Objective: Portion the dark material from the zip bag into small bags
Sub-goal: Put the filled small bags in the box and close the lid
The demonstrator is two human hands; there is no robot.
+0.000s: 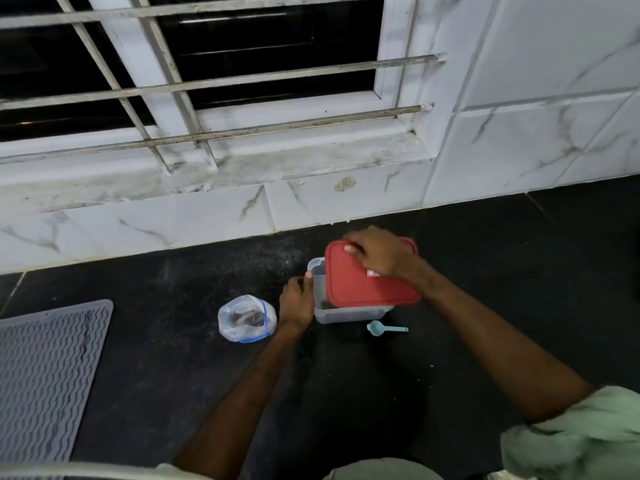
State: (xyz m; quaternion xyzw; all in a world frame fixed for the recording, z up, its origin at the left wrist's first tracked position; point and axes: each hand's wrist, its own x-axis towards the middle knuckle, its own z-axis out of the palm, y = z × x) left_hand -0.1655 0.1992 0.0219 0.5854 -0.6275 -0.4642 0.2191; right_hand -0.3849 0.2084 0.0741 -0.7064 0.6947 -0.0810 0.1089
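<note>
A clear plastic container [349, 314] stands on the black counter [173, 341]. My left hand [297, 301] grips its left wall, thumb on the rim. Over the container's right part my right hand [375, 251] holds a red lid [363, 285], tilted and shifted so that the left side of the container is uncovered. Something dark lies at the bottom of the container. To the left lies a clear zip bag [246, 318] with a blue seal and dark material inside. A small teal scoop [384, 329] lies in front of the container.
A grey ribbed mat [45, 375] covers the counter's left part. White marble tiles [173, 223] and a barred window [207, 81] rise behind the counter. A pale green sleeve [581, 434] shows at the lower right.
</note>
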